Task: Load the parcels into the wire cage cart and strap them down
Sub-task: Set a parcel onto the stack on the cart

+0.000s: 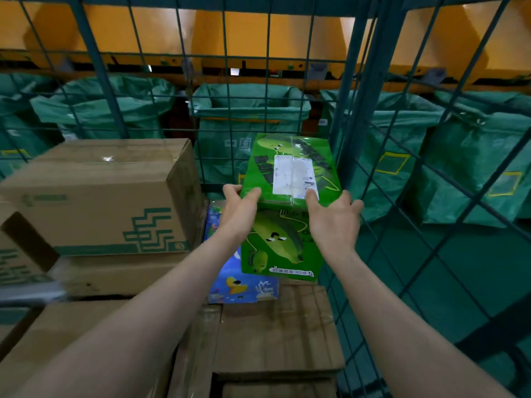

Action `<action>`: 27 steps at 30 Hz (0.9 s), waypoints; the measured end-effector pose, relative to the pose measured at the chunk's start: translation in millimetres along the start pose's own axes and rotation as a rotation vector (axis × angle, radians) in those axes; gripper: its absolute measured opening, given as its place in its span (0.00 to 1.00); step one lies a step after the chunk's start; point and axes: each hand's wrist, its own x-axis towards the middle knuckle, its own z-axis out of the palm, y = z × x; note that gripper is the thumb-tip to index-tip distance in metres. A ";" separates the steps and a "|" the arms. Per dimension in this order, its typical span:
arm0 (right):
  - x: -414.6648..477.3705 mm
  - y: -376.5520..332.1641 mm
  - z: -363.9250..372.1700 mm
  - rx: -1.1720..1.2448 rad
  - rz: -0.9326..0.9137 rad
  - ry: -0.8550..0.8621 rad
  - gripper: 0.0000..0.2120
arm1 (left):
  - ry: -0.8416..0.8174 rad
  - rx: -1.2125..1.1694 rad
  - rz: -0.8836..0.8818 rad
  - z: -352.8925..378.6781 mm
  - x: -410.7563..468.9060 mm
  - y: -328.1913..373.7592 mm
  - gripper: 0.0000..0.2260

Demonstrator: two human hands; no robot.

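A bright green box [283, 208] with a banana cartoon and a white shipping label stands in the far right corner of the wire cage cart [356, 90]. My left hand [240, 209] grips its near left top edge. My right hand [334, 215] grips its near right top edge, thumb on the label. The green box rests against a blue box [244, 282] with a duck print, which sits on brown cartons [275, 334]. A large brown carton [103, 196] with a green logo is stacked to the left.
The cage's teal wire mesh rises behind and to the right of the parcels. Beyond it stand several green fabric sacks [250, 116] under orange chutes [247, 35]. A teal floor [459, 268] lies right of the cart.
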 end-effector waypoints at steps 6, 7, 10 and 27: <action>-42.8 -1.6 -22.1 0.157 0.038 0.034 0.29 | 0.018 -0.025 -0.028 -14.8 -51.3 -9.7 0.15; -52.9 -0.1 -28.1 0.182 0.056 0.025 0.28 | 0.025 -0.035 -0.024 -15.7 -60.9 -13.4 0.14; -91.1 9.4 -48.1 0.201 0.096 0.009 0.24 | 0.039 -0.076 0.004 -20.6 -92.7 -19.3 0.12; -212.0 74.7 -85.2 0.127 0.267 0.098 0.22 | -0.056 -0.122 0.071 -30.5 -204.1 -85.3 0.10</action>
